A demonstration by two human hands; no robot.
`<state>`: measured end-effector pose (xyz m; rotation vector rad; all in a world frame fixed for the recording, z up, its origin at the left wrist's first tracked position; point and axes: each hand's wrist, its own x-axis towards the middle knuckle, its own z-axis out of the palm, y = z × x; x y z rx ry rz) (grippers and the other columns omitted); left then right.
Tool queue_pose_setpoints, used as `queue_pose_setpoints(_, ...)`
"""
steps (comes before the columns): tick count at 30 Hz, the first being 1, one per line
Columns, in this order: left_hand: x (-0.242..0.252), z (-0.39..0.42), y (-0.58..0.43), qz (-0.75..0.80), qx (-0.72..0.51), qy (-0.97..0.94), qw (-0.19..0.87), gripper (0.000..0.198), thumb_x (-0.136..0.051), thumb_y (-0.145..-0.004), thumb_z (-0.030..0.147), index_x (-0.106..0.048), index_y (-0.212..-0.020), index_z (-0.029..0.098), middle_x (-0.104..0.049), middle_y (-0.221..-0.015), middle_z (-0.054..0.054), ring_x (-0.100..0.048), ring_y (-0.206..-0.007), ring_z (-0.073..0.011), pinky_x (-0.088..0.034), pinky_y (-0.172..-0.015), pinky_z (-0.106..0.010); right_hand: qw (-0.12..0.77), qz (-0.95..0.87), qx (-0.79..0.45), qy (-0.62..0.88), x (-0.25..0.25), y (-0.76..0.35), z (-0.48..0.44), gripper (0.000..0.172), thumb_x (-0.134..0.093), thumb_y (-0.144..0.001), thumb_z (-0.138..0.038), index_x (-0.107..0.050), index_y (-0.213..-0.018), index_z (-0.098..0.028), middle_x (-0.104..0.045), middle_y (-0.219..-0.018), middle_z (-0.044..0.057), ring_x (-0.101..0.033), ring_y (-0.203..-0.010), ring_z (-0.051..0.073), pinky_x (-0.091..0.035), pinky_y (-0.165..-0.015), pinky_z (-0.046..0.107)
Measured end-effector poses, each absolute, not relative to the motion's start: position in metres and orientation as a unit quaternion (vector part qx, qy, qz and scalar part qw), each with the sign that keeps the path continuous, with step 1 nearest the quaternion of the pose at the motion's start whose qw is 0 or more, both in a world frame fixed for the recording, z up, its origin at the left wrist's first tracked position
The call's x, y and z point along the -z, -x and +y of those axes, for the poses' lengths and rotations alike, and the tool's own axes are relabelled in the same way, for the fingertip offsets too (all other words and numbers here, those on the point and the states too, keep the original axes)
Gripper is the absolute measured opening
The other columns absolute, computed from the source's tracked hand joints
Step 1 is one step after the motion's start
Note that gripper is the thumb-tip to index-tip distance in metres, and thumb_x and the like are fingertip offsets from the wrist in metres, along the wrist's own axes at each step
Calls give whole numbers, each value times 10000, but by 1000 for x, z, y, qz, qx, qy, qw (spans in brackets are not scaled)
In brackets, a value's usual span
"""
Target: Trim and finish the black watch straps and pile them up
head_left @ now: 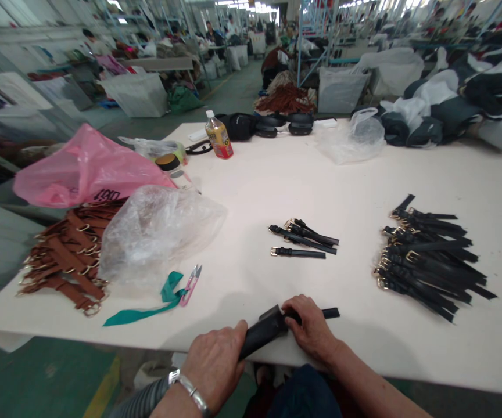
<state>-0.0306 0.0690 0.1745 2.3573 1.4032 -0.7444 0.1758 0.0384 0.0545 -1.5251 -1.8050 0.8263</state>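
Note:
Near the table's front edge, my left hand (217, 361) is wrapped round a long black object (265, 332) with a blocky far end; its exact kind I cannot make out. My right hand (308, 328) pinches a short black strap (332, 313) against that far end. The strap's loose tail sticks out to the right, and its other end is hidden by my fingers. Ahead of my hands lie several black buckle straps (305, 235) with gold-coloured buckles. A larger heap of black buckle straps (429, 255) sits to the right.
Pink-handled thread snips (191, 285) lie by a green ribbon (146, 315). To the left are a clear plastic bag (155, 232), brown straps with metal rings (70, 249) and a pink bag (89, 168). A drink bottle (219, 136) stands at the back of the white table (242, 273).

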Motion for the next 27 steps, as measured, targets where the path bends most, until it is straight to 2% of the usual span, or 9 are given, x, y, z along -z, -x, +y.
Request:
queue_pose_setpoints(4, -177, 70, 24, 489, 260, -819, 148, 438, -452, -735, 229, -450, -1172, 208, -656, -959, -88, -604, -890, -281, -461, -758, -435, 335, -668, -327, 578, -51, -176, 36, 269, -528, -742, -95, -504, -985, -207, -564, -881, 27, -484, -839, 188, -348, -823, 349)
queue_pose_setpoints(11, -182, 74, 21, 472, 283, -821, 149, 456, -444, -726, 213, -443, -1182, 192, -652, -994, -100, -597, -924, -282, -456, -783, -436, 342, -684, -328, 555, -51, -179, 36, 232, -517, -746, -75, -512, -936, -209, -571, -902, 29, -477, -850, 192, -357, -813, 349)
queue_pose_setpoints(15, -187, 80, 12, 466, 287, -826, 135, 404, -426, -730, 214, -479, -1130, 206, -663, -940, -93, -611, -876, -278, -463, -750, -430, 341, -687, -336, 547, -54, -182, 38, 324, -504, -756, -66, -484, -1045, -212, -566, -942, 40, -475, -864, 194, -366, -804, 347)
queue_pose_setpoints(20, -185, 79, 22, 464, 298, -823, 138, 460, -445, -717, 231, -453, -1175, 194, -656, -981, -99, -599, -918, -278, -458, -783, -429, 327, -688, -344, 549, -57, -182, 38, 442, -504, -751, -44, -438, -1148, -226, -573, -912, 30, -481, -856, 190, -363, -798, 347)
queue_pose_setpoints(27, -179, 78, 19, 454, 278, -836, 133, 440, -408, -726, 224, -467, -1161, 193, -660, -937, -100, -608, -875, -295, -465, -748, -456, 331, -694, -330, 547, -49, -181, 39, 415, -489, -749, -37, -464, -1124, -213, -570, -950, 42, -480, -864, 192, -359, -797, 345)
